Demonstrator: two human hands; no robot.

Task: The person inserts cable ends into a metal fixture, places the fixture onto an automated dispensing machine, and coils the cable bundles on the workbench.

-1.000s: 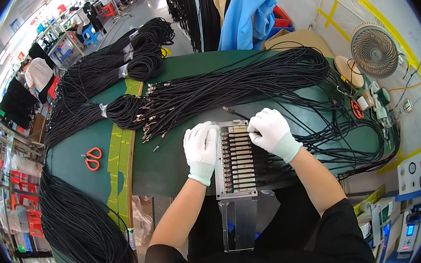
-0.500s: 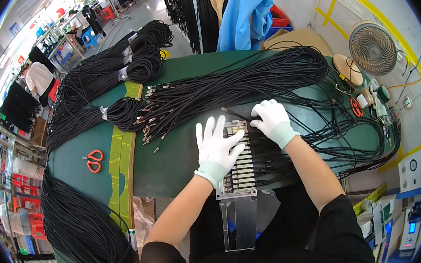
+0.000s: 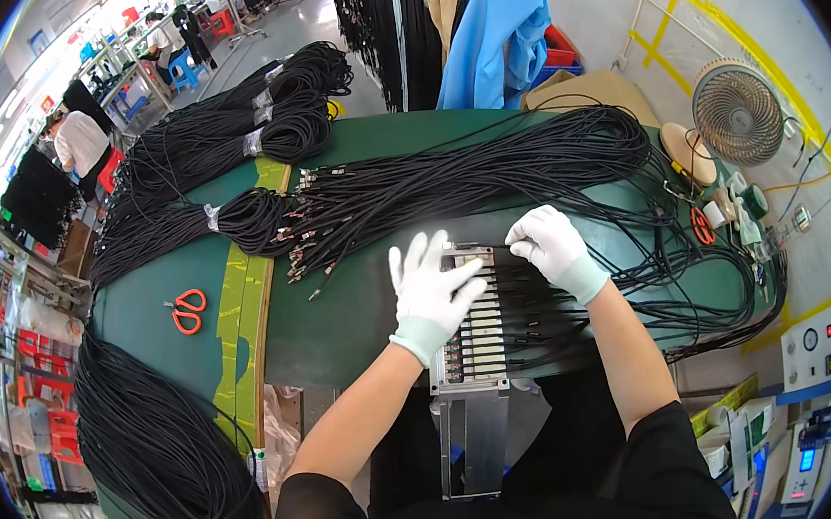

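My left hand [image 3: 430,288], in a white glove, lies over the left side of a metal slotted fixture [image 3: 485,360]. Its fingers are spread, with the index finger reaching across the upper slots. Cable ends sit in the fixture's row of slots, their black cords trailing off to the right. In its white glove, my right hand [image 3: 551,248] is closed in a pinch on a black cable [image 3: 495,247] just right of the fixture's far end. That cable's plug end lies level across the far end, near my left fingertips. The left palm hides part of the slots.
A long bundle of black cables [image 3: 487,169] stretches across the green table [image 3: 329,341] beyond my hands. Orange-handled scissors [image 3: 186,311] lie at left, past a yellow-taped strip [image 3: 249,304]. More cable coils [image 3: 170,449] fill the left side. A fan [image 3: 739,111] stands at right.
The plug end of the cable in my right hand has come down from a tilt above the fixture to lie level across its far end. My right hand moved slightly right and nearer.
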